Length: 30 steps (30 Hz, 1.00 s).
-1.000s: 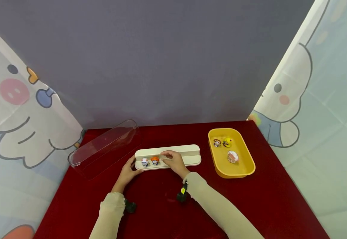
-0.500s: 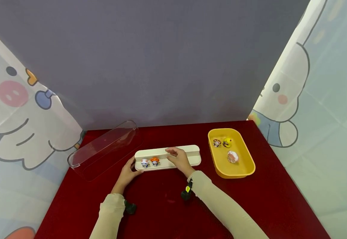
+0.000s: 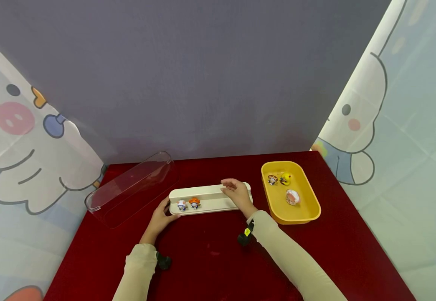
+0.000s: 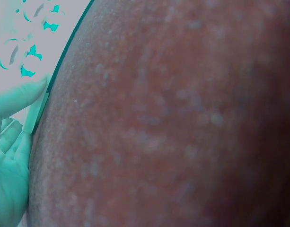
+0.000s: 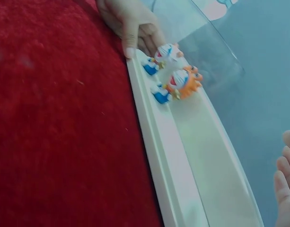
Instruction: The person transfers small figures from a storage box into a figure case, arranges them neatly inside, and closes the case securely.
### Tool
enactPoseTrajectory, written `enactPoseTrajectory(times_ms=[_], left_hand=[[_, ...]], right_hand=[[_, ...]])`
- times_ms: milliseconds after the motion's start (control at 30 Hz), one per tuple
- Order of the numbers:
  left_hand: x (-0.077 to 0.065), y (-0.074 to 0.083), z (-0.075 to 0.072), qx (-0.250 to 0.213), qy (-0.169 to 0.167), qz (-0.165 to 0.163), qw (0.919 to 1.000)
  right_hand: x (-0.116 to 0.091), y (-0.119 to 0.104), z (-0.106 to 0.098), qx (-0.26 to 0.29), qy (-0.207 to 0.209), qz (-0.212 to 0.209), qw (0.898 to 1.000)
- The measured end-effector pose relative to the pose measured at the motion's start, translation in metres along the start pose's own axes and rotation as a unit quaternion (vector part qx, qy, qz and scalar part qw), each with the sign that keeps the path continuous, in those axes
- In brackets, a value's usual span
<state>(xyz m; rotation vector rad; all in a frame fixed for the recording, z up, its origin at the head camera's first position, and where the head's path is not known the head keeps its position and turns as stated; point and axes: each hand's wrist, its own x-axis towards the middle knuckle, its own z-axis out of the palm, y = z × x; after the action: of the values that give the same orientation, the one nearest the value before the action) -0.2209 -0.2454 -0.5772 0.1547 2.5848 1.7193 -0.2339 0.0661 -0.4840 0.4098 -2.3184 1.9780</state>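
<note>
A grey wall (image 3: 203, 83) stood behind the red-covered table (image 3: 203, 267). At the left a long clear cover (image 3: 131, 186) lay slantwise, apart from the stand, presumably so that nothing blocked reaching it from above. At the right sat a yellow box (image 3: 308, 213), low-sided and near the right arm, which made its contents easy to get at. Between them, square to the person, was a white stand (image 3: 206, 206) with a low front step and a raised back.

The left hand (image 3: 160, 219) gripped the stand's left end, thumb on the front edge and fingers round the end, probably to steady so light a piece. The right hand (image 3: 240, 197) hovered over its right part, fingers loosely bent, with nothing seen in them; the hands were well apart.

Upright on the front step, near the left end, stood an orange-headed figure (image 3: 194, 203) and a white-headed figure (image 3: 181, 205), side by side, faces forward, likely for show. In the box lay a white-topped figure (image 3: 292, 197), a yellow figure (image 3: 285, 179) and a brown-headed figure (image 3: 272, 180).
</note>
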Motion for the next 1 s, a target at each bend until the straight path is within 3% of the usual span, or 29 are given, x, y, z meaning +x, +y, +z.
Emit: enactPoseTrajectory(times_ms=[200,433,733,1000], left_hand=[[-0.001,0.0,0.0,-0.002,0.006,0.004,1.0],[0.0,-0.001,0.001,-0.008,-0.001,0.003,1.0],[0.0,-0.002,0.002,-0.002,0.006,0.006,1.0],[0.001,-0.002,0.001,-0.007,0.005,0.01,0.9999]], right_hand=[[0.004,0.001,-0.014,-0.004,0.033,-0.003,0.999],[0.015,0.031,-0.031,0.017,0.063,0.003,0.998],[0.019,0.039,-0.053,0.016,0.085,0.007,0.996],[0.021,0.043,-0.073,0.033,0.153,0.024,0.987]])
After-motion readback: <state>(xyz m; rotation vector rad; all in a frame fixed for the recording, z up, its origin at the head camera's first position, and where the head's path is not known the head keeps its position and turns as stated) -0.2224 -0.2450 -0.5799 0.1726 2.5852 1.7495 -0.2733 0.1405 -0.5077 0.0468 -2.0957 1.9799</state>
